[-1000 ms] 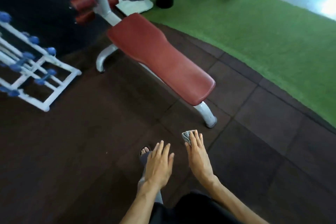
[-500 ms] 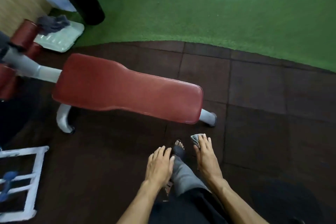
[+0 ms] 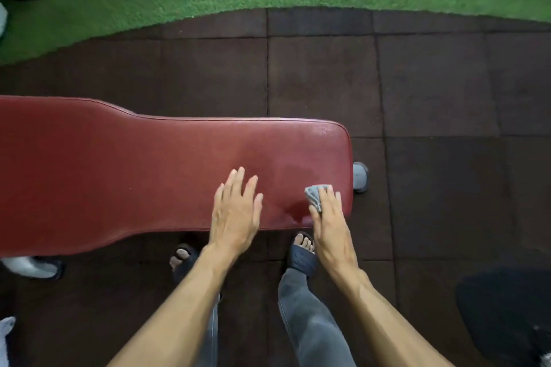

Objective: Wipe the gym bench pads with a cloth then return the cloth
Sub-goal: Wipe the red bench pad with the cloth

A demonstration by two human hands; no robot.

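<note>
My right hand (image 3: 328,217) presses grey cloth (image 3: 315,195) onto red bench pad (image 3: 119,173) near end corner; left hand (image 3: 235,211) spread flat, empty.

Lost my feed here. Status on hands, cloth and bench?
Right hand pressing cloth on bench pad, near its end. Left hand open, flat over the pad, empty. Damp patch beside cloth. Nothing in the way.

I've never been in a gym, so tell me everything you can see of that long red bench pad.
The red bench pad looks like glossy vinyl with a piped edge, wide at its left, narrower toward its rounded right end. It lies flat above dark floor tiles. A darker damp-looking patch shows near the right hand, which presses a grey cloth on it.
</note>
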